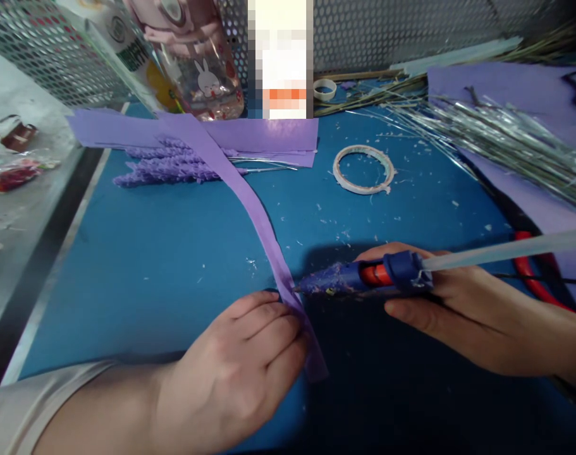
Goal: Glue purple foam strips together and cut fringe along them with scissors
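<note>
Purple strip [250, 196], foam or paper by appearance, runs from the near centre of the blue mat [150, 265] diagonally back to the left. Its near end is under the left hand [250, 360], whose fingers are curled and pinning the strip to the mat. The right hand [458, 309] is closed round a blue and orange glue gun [363, 278] held level, nozzle pointing left and touching the strip's edge just above the left fingertips. A translucent glue stick [506, 249] projects from the rear of the gun. A red cable [529, 272] lies just behind the right hand.

Mid-mat, well apart from both hands, lies a white tape ring [363, 169]. Left of it, a cluster of purple spiked stems [169, 167] rests partly under flat purple sheets [269, 136]. A bundle of silver wires [506, 133] lies at the right. At the back, a clear bottle [197, 69] with a rabbit print stands against a perforated metal wall [387, 31].
</note>
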A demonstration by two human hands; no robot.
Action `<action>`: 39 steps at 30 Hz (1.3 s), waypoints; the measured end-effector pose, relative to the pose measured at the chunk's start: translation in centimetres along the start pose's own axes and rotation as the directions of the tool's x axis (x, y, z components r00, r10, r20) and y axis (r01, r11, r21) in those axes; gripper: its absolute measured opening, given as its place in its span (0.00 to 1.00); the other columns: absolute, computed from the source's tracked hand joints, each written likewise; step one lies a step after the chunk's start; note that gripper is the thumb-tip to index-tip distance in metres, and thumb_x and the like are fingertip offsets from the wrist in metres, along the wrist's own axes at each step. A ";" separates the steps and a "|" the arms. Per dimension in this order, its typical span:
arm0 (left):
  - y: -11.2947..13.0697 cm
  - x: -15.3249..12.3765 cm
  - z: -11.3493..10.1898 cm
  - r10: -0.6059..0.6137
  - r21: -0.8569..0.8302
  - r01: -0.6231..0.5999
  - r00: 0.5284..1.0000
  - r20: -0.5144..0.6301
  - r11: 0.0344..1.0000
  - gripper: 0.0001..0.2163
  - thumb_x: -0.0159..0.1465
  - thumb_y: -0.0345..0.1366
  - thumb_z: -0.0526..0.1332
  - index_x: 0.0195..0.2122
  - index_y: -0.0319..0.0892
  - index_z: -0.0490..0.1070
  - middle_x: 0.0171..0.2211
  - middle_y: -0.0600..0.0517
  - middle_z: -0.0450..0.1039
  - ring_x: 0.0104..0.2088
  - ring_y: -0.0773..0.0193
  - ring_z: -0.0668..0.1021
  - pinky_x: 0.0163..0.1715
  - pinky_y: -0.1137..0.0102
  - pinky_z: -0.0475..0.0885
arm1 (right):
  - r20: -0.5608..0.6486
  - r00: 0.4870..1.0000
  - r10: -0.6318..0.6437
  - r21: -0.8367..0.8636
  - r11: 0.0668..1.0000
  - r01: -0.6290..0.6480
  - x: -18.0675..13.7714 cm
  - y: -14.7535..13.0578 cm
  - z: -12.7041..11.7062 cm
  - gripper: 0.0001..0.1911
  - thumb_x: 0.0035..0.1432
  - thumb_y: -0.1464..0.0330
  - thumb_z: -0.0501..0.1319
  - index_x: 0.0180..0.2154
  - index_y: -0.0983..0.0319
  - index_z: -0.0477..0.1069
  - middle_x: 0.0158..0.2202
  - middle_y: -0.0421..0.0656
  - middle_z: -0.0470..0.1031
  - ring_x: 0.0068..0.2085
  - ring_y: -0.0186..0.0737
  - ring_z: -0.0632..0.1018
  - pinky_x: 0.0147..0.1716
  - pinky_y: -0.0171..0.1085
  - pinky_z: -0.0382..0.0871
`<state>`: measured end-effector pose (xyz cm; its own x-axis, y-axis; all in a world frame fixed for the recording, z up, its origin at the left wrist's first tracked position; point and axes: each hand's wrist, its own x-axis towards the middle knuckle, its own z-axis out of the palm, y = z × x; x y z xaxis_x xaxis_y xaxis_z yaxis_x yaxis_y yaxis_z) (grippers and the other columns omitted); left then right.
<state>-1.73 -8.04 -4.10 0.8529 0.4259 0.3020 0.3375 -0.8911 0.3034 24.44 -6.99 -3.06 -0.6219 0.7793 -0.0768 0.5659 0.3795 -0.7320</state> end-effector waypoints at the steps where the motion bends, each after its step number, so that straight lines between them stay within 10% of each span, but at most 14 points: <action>1: 0.0 0.0 0.0 -0.004 0.002 0.004 1.000 -0.007 1.000 0.13 0.63 0.23 0.49 0.35 0.37 0.73 0.33 0.46 0.76 0.38 0.61 0.77 0.46 0.62 0.71 | -0.005 1.000 -0.006 -0.005 1.000 0.006 0.1 -0.1 0.1 0.15 0.59 0.70 0.55 0.49 0.56 0.63 0.46 0.42 0.71 0.48 0.47 0.72 0.42 0.39 0.70; 14: 0.2 0.1 0.0 -0.043 0.049 0.041 0.998 0.040 0.998 0.13 0.64 0.24 0.48 0.35 0.37 0.73 0.31 0.46 0.75 0.38 0.59 0.75 0.43 0.60 0.71 | -0.052 0.999 0.018 -0.029 0.999 -0.019 1.3 -0.5 -0.1 0.06 0.61 0.69 0.53 0.38 0.62 0.67 0.40 0.45 0.72 0.42 0.44 0.74 0.40 0.39 0.69; 39: 0.0 -0.5 1.0 -0.169 0.087 0.161 0.981 0.091 0.983 0.05 0.60 0.26 0.57 0.30 0.39 0.71 0.34 0.49 0.72 0.39 0.61 0.74 0.51 0.57 0.66 | -0.002 0.999 -0.052 -0.047 0.998 0.052 0.9 0.4 0.0 0.12 0.61 0.70 0.53 0.47 0.58 0.64 0.44 0.43 0.72 0.47 0.45 0.72 0.42 0.39 0.68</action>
<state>-1.78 -8.45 -5.16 0.8162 0.5544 0.1628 0.5042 -0.8209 0.2681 24.10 -6.15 -3.41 -0.6496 0.7594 -0.0376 0.5576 0.4421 -0.7026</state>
